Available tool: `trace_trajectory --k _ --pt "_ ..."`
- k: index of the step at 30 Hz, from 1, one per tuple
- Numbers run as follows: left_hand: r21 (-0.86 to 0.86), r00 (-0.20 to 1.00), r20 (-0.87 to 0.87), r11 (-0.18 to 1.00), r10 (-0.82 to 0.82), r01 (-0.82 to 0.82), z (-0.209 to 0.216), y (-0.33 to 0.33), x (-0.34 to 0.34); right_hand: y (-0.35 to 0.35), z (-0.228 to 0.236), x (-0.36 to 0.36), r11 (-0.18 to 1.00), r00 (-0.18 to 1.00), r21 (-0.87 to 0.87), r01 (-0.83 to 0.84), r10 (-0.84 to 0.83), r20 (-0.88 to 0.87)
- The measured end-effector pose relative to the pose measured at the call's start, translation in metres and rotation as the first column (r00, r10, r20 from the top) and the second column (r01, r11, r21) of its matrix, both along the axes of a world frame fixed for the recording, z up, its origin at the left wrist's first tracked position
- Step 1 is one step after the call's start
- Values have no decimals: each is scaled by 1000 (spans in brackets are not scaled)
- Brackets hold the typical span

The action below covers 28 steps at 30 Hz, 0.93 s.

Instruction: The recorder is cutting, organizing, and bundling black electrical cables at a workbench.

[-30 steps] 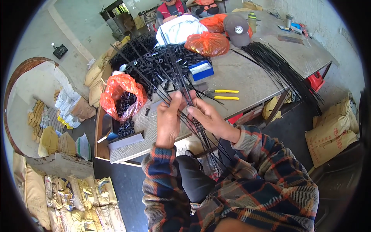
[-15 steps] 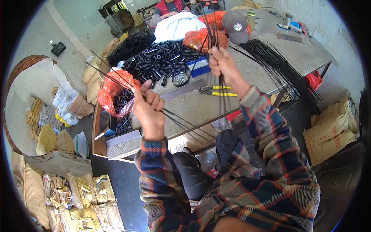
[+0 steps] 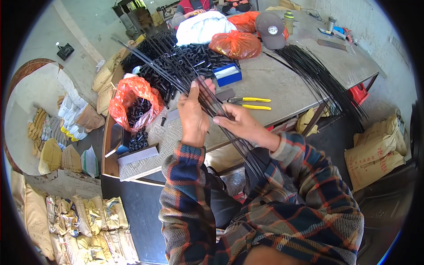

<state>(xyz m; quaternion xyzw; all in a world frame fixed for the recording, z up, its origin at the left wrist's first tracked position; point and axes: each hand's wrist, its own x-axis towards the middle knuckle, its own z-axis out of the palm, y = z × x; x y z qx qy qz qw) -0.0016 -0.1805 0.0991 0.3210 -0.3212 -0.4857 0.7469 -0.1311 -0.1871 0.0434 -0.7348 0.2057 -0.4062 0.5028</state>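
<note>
A bundle of thin black rods slants from the upper left of the table down to my lap. My left hand wraps round the bundle, its thumb on top and its fingertips showing behind. Lower along the same rods, my right hand is closed on them, thumb and fingers near my left wrist. Beyond my hands lies a heap of short black tubes. An orange-red plastic bag with small black parts in it stands open left of my left hand.
Yellow-handled pliers and a blue box lie beyond my right hand. More black rods overhang the table's right edge. A cap and a tied orange bag sit farther back. Across the table sits another person.
My right hand has come down and left, bringing its rods against those in my left hand. My left hand has shifted right. The two separate bunches now lie together.
</note>
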Motion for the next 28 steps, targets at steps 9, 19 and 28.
trace_trajectory --k 9,19,28 --pt "-84 990 -129 995 -56 46 8 8 38 12 20 2 968 991 245 46 -76 112" --pt "-1 975 -29 975 -220 220 7 27 15 -97 125 20 978 920 -200 58 -130 -370" --pt "-69 966 -146 977 -212 204 -8 20 18 -13 52 24 428 755 -839 335 -655 -32"
